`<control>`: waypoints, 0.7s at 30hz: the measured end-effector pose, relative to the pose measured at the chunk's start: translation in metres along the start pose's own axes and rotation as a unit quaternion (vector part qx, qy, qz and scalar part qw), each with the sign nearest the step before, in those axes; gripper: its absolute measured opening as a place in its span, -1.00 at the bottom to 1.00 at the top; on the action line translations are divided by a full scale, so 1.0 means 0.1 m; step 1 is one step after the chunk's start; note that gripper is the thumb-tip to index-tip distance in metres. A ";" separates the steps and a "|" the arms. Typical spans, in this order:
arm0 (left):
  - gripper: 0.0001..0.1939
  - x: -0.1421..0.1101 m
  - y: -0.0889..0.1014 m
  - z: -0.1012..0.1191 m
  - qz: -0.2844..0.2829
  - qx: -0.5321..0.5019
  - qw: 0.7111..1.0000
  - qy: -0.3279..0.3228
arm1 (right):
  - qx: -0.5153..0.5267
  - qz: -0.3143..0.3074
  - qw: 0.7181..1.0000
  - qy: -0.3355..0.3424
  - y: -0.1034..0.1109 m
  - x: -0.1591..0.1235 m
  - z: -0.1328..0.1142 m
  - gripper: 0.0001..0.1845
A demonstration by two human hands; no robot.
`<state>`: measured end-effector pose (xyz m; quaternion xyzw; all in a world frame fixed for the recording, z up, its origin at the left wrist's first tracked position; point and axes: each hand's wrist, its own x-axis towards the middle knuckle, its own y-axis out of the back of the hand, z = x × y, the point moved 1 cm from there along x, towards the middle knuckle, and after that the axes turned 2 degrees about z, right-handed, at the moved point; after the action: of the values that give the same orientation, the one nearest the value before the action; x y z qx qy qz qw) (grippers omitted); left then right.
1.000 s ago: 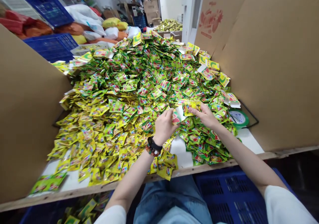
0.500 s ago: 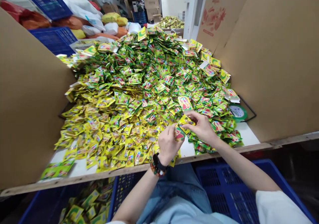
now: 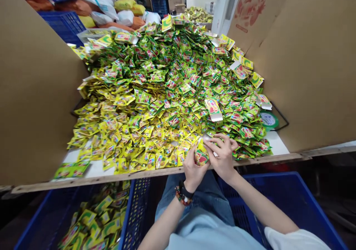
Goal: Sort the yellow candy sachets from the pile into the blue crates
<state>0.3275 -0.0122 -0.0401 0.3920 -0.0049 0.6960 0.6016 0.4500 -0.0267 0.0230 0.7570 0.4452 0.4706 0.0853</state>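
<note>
My left hand (image 3: 194,170) is closed around a small printed carton (image 3: 200,157) with a red fruit picture, held upright over the table's front edge. At the carton's top, my right hand (image 3: 222,154) has its fingers bent together around a small shiny packet (image 3: 206,137), mostly covered by them. Yellow packets (image 3: 116,127) spread in front and to the left of my hands. Green packets (image 3: 191,79) are heaped behind them and to the right. Another carton (image 3: 213,109) with a white flap lies on the heap just beyond my right hand.
Cardboard walls (image 3: 311,75) flank the table on both sides. Green tape (image 3: 269,120) lies at the right. Below the wooden edge (image 3: 155,171), a blue crate (image 3: 128,209) at the left holds filled-looking cartons; another blue crate (image 3: 294,194) stands at the right. Sacks (image 3: 125,18) are piled behind.
The yellow packet in my right hand has moved to the carton's top and is now largely hidden by my fingers. Both hands sit slightly lower against the table, and the view has shifted.
</note>
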 end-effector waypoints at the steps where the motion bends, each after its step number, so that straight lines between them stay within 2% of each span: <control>1: -0.47 -0.04 -0.01 -0.02 -0.003 -0.007 1.000 0.010 | 0.010 0.000 1.000 -0.014 -0.03 -0.03 -0.02 -0.70; 7: -0.59 -0.14 -0.04 -0.11 -0.007 -0.025 0.999 0.028 | 0.036 -0.055 0.998 -0.023 -0.17 -0.24 -0.11 -0.61; 11: -0.67 -0.14 -0.02 -0.10 -0.006 -0.016 0.999 0.035 | 0.044 -0.101 0.993 -0.029 -0.14 -0.28 -0.16 -0.61; 13: -0.64 -0.14 0.00 -0.10 -0.009 -0.007 0.999 0.030 | 0.084 -0.126 0.988 -0.032 -0.11 -0.27 -0.15 -0.60; 15: -0.51 -0.13 0.01 -0.12 -0.013 -0.004 1.000 0.021 | 0.152 -0.104 0.980 -0.067 -0.10 -0.25 -0.09 -0.58; 17: -0.42 -0.13 0.02 -0.14 -0.013 -0.006 1.000 0.001 | 0.226 -0.052 0.963 -0.138 -0.14 -0.24 0.01 -0.47; 18: -0.44 -0.13 0.02 -0.15 -0.013 -0.008 1.000 -0.018 | 0.261 -0.043 0.948 -0.176 -0.18 -0.24 0.05 -0.40; 19: -0.48 -0.13 0.02 -0.17 -0.012 -0.010 0.999 -0.043 | 0.297 -0.059 0.930 -0.209 -0.22 -0.25 0.09 -0.36; 21: -0.53 -0.15 0.01 -0.19 -0.010 -0.010 0.996 -0.085 | 0.360 -0.136 0.890 -0.244 -0.31 -0.29 0.11 -0.41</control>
<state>0.3157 -0.0154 -0.0609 0.4437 -0.0588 0.6544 0.6095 0.4359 -0.0267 -0.0188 0.7593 0.6474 0.0623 -0.0235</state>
